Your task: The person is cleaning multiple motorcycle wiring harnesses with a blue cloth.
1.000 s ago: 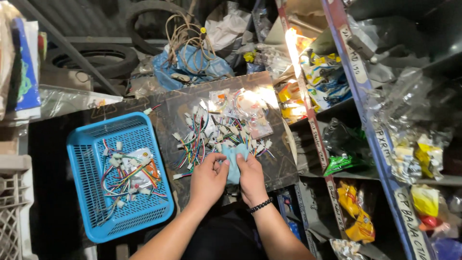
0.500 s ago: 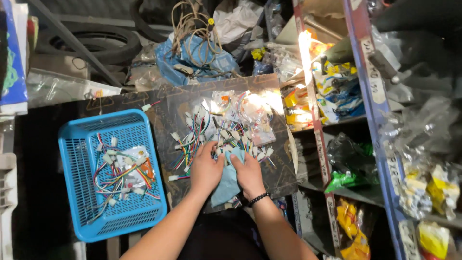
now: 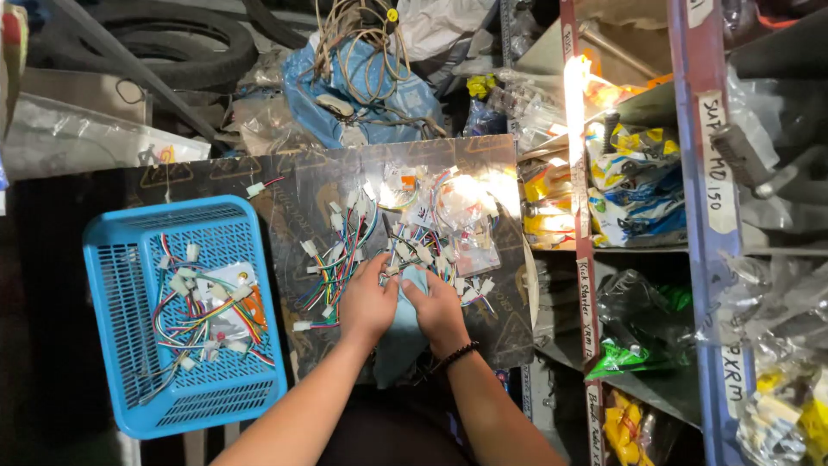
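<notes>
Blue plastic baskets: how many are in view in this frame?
1. The blue basket sits left of the dark board, holding wire harnesses. Others may be hidden in the surrounding clutter.

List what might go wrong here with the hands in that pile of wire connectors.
1. The wire harnesses lie tangled; lifting one from between the left hand and right hand may drag others along.
2. Loose pieces near the board edge could slip off towards the shelves.
3. Lamp glare may hide wire colours.
</notes>
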